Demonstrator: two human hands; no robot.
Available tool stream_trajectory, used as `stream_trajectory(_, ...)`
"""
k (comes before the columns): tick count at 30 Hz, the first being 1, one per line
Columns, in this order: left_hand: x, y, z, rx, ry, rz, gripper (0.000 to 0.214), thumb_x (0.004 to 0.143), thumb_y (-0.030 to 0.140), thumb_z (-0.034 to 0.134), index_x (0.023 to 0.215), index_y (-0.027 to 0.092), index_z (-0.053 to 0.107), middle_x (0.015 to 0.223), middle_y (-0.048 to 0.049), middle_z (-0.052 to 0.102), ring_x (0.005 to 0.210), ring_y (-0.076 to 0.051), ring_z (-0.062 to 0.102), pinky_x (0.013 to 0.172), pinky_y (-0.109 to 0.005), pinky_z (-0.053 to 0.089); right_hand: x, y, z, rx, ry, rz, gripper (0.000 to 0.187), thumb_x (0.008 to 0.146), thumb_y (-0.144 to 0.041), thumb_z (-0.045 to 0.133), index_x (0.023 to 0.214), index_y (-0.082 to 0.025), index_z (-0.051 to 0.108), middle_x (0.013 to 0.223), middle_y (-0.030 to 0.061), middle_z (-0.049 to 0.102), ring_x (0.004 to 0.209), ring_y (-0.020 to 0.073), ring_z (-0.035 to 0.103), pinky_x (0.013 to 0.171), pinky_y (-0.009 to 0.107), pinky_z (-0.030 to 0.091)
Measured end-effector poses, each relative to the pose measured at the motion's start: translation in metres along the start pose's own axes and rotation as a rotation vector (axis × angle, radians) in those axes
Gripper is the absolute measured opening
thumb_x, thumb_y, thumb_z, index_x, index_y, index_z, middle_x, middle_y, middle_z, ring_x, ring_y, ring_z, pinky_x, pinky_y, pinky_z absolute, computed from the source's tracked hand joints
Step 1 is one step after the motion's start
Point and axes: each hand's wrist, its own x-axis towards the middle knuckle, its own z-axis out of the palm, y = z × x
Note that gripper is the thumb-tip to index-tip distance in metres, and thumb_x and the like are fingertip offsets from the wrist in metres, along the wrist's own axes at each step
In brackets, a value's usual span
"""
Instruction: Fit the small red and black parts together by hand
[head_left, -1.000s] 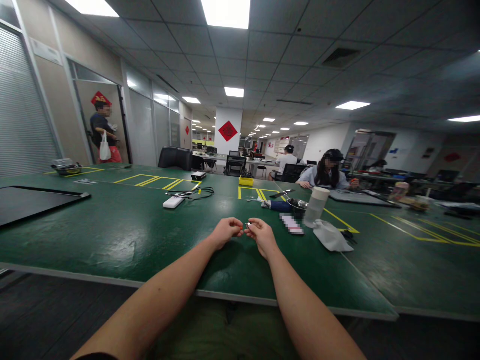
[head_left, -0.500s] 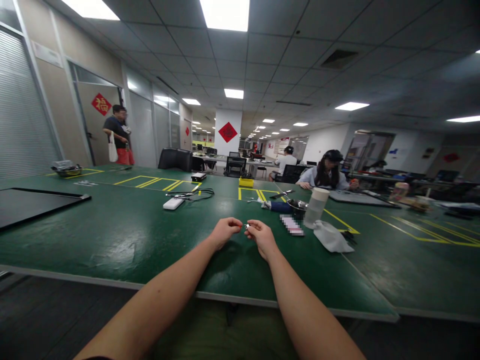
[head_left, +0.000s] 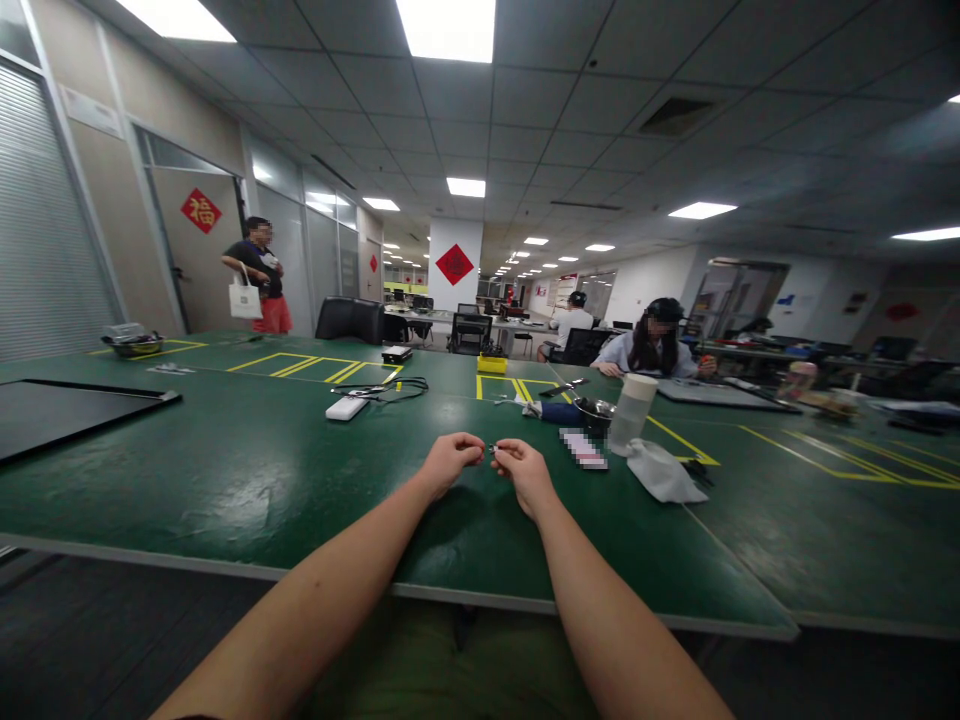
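Note:
My left hand (head_left: 453,462) is closed in a pinch, thumb against fingertips; a speck of red shows there, too small to name. Close beside it, my right hand (head_left: 525,474) pinches a tiny silvery piece (head_left: 493,450) whose kind I cannot make out. The fingertips of both hands face each other with a narrow gap between them, just above the green table (head_left: 315,500). Right of my right hand lies a flat, blurred-out pinkish item (head_left: 583,449).
A frosted bottle (head_left: 632,415), a white bag (head_left: 664,472), a metal bowl (head_left: 595,414) and a dark blue bundle (head_left: 559,413) stand to the right. Left are a white power bank-like block (head_left: 347,408) with black cable and a black tray (head_left: 67,410). A co-worker (head_left: 656,345) sits across.
My hands stay nearly in place, with slight finger movement around the tiny piece. The person by the door has moved to the right with a white bag.

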Motion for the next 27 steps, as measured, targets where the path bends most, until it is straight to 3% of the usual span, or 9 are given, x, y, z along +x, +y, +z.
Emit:
stream_trajectory(13, -0.003, 0.009, 0.000, 0.068, -0.010, 0.059, 0.018, 0.064, 0.017, 0.067, 0.081, 0.012, 0.068, 0.077, -0.0044, 0.068, 0.072, -0.014, 0.061, 0.071, -0.026, 0.047, -0.006, -0.008, 0.003, -0.044, -0.031, -0.015, 0.034, 0.058, -0.034, 0.074, 0.084, -0.015, 0.061, 0.073, 0.0025, 0.064, 0.058, 0.0131, 0.059, 0.050, 0.022, 0.038)
stream_trajectory(27, -0.002, 0.007, 0.000, 0.047, -0.025, 0.026, 0.016, 0.065, 0.020, 0.068, 0.079, 0.012, 0.067, 0.074, -0.0040, 0.067, 0.066, -0.013, 0.060, 0.067, -0.025, 0.049, -0.006, -0.006, 0.003, -0.096, -0.067, -0.041, 0.032, 0.060, -0.036, 0.072, 0.083, -0.015, 0.062, 0.070, 0.0028, 0.064, 0.056, 0.0132, 0.058, 0.049, 0.022, 0.037)
